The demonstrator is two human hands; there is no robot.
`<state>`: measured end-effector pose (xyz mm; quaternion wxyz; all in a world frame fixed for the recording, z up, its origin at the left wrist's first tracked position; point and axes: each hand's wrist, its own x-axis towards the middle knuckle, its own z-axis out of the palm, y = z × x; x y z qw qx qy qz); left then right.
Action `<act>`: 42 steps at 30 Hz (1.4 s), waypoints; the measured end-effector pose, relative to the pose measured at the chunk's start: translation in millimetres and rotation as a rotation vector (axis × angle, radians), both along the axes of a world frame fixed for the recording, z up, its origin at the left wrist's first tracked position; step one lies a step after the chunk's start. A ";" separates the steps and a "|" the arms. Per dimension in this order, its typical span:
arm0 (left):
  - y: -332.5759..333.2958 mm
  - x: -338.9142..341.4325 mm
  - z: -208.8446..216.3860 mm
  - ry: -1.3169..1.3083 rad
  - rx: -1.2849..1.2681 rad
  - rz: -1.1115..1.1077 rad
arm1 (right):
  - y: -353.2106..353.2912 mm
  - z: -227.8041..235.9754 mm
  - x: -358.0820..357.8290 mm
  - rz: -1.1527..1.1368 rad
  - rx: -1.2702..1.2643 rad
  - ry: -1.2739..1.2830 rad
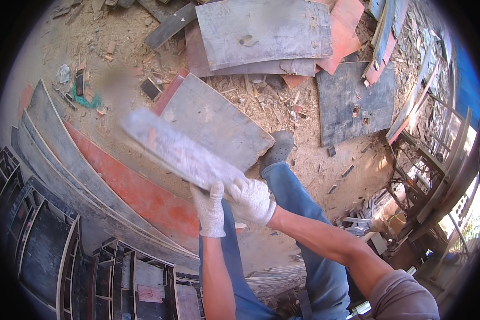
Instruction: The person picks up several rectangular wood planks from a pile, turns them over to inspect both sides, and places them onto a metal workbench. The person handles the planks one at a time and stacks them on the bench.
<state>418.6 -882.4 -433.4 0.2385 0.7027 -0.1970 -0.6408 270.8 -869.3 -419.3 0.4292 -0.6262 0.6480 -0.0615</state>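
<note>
Both hands wear whitish knit gloves and grip the near end of a long, narrow, greyish board (178, 146). It slants away to the upper left, and its far end is smeared by motion. My left hand (210, 208) closes on the board's near left edge, thumb upward. Right beside it, my right hand (250, 200) wraps over the end corner. Below the held board lies a grey plywood sheet (213, 117) on the ground, partly hidden by it. My shoe (278, 148) stands at that sheet's right corner.
Stacked grey and red panels (266, 34) lie at the far side, with a dark square sheet (354, 104) to their right. Long boards, one a red panel (128, 165), lean along the left by dark framed forms (45, 250). Wood scraps litter the dirt; bent metal (426, 165) stands right.
</note>
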 end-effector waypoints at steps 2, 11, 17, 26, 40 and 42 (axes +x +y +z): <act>-5.5 -1.1 -5.3 -0.010 0.116 -0.064 | 1.4 -4.8 -18.7 0.102 0.162 -0.228; 12.6 5.4 -38.0 -0.353 0.078 -0.062 | -88.5 -199.3 -79.1 -0.283 0.309 0.274; 19.8 20.3 -39.0 -0.429 0.202 0.009 | -52.4 -140.7 -33.7 -0.062 0.299 0.026; 25.6 5.9 -48.0 -0.389 0.202 -0.059 | -17.3 -91.6 -15.0 -0.136 -0.003 0.045; 28.7 -7.4 -61.4 -0.472 0.269 -0.220 | -20.4 -107.8 -18.9 -0.364 0.211 0.037; 33.9 0.4 -68.4 -0.460 0.207 -0.141 | -27.8 -117.4 -30.0 -0.461 0.243 0.033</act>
